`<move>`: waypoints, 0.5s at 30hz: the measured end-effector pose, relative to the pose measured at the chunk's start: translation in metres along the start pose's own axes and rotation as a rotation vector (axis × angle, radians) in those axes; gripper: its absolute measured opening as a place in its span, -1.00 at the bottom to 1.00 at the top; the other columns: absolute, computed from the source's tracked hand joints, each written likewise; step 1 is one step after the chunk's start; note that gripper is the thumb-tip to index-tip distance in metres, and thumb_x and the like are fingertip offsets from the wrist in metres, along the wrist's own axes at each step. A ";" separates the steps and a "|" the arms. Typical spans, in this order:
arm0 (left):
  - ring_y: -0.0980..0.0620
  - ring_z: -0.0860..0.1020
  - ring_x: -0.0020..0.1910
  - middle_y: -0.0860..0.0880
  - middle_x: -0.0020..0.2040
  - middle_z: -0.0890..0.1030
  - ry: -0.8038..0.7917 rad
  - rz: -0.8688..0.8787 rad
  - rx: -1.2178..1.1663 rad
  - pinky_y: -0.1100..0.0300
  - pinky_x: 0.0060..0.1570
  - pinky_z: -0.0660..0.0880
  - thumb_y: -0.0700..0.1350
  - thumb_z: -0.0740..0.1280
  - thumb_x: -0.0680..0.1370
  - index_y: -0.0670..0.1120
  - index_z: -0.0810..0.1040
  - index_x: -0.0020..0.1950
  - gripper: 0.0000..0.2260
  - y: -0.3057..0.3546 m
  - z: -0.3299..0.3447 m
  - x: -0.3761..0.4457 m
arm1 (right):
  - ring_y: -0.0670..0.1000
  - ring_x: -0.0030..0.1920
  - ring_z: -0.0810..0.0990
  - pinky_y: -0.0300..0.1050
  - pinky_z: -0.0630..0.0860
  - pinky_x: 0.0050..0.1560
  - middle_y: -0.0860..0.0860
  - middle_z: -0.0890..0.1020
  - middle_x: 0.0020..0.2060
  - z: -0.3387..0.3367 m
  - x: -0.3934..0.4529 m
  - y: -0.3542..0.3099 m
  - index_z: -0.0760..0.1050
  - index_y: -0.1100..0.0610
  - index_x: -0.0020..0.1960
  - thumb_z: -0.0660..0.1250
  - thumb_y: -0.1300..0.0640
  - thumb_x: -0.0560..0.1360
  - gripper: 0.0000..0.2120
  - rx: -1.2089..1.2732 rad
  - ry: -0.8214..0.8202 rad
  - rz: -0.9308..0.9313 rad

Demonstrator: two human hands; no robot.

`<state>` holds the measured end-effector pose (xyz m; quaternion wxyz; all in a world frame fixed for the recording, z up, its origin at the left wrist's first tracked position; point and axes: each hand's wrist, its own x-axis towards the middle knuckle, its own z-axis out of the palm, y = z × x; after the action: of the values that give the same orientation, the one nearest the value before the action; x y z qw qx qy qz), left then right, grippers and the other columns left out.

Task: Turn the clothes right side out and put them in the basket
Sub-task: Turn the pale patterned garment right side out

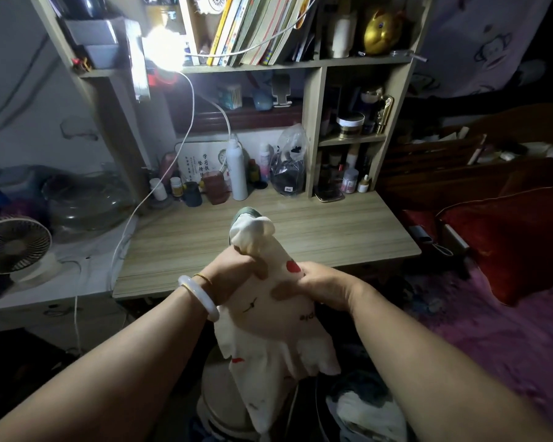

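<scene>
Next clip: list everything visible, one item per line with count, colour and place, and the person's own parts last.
garment: one, cream with red strawberry prints, held up in front of the desk
desk: one, light wood, centre
shelf unit: one, light wood, on the desk's back
books: a row, mixed colours, top shelf
gold figurine: one, top shelf right
white spray bottle: one, desk back
fan: one, white, far left
white cable: one, trailing from the lamp
red cushion: one, on the bed, right
bangle: one, white, left wrist
left hand: grips the garment's bunched upper part
right hand: fingers pinch the fabric near a strawberry
</scene>
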<state>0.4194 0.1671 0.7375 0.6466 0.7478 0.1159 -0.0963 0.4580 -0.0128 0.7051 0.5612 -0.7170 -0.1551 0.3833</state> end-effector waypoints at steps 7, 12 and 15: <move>-0.23 0.59 0.14 -0.30 0.18 0.59 -0.225 0.107 -0.183 -0.05 0.09 0.53 -0.07 0.49 0.41 -0.19 0.51 0.26 -0.53 -0.032 -0.018 0.004 | 0.13 0.04 0.68 0.05 0.58 0.15 0.19 0.69 0.05 -0.008 0.003 -0.012 0.48 0.21 0.30 0.50 0.06 0.41 -0.48 0.211 0.229 0.020; -0.12 0.61 0.06 -0.19 0.12 0.63 -0.411 -0.094 -0.333 -0.02 0.09 0.51 0.03 0.62 0.21 -0.21 0.51 0.28 -0.28 -0.061 -0.013 -0.011 | 0.16 0.09 0.66 0.08 0.56 0.19 0.19 0.66 0.12 -0.016 0.002 -0.020 0.46 0.11 0.27 0.41 0.04 0.48 -0.60 0.594 0.207 0.020; -0.21 0.58 0.12 -0.28 0.13 0.61 -0.443 -0.109 -0.317 -0.08 0.23 0.47 -0.18 0.51 0.33 -0.29 0.54 0.23 -0.50 -0.065 -0.003 -0.019 | 0.08 -0.02 0.70 -0.03 0.64 -0.02 0.14 0.68 0.08 -0.018 0.009 -0.023 0.26 -0.06 0.44 0.39 0.07 0.51 -0.44 0.725 0.290 0.036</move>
<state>0.3821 0.1782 0.6819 0.7590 0.5907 0.0252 -0.2727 0.4817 -0.0116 0.7246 0.7874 -0.5215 0.0838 0.3177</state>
